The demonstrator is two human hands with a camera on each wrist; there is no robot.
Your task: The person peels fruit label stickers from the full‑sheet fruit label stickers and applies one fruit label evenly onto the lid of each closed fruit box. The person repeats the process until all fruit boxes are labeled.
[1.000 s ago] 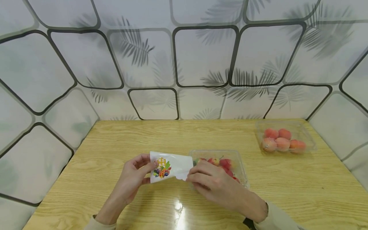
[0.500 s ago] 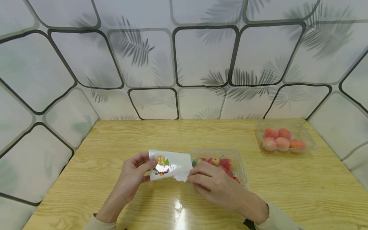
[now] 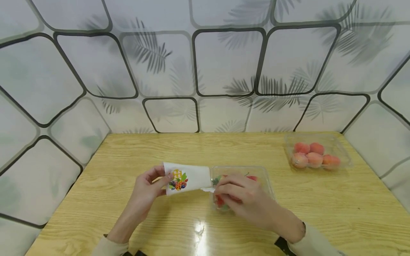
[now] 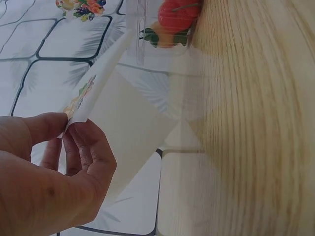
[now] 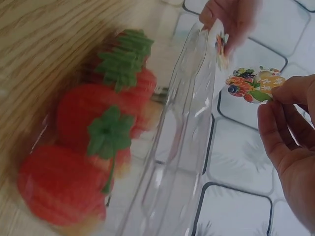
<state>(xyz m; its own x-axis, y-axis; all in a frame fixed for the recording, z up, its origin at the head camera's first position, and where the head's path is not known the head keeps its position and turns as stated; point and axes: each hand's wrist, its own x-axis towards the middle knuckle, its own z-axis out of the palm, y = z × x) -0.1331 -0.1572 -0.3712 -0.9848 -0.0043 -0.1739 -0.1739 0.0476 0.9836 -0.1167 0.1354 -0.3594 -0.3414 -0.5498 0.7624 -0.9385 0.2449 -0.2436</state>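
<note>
My left hand (image 3: 145,197) pinches the left end of a white backing sheet (image 3: 195,177) printed with colourful fruit, thumb on its face. In the left wrist view the sheet is seen nearly edge-on. My right hand (image 3: 248,199), fingers bent, is over the near side of a clear plastic box (image 3: 269,183) of red fruits. Its thumb and fingers pinch a fruit-print sticker (image 5: 251,86), seen in the right wrist view. A white torn-looking edge (image 3: 208,190) shows below the sheet's right end. The red fruits (image 5: 59,184) have green leafy tops and are partly hidden by my right hand.
Another clear box (image 3: 344,151) with several peaches (image 3: 315,160) stands at the back right of the wooden table (image 3: 179,149). Patterned wall panels (image 3: 227,64) rise behind the table and along both sides.
My right hand has moved slightly right, away from the sheet's end, covering more of the red fruits. My left hand and the sheet have shifted a little up and left.
</note>
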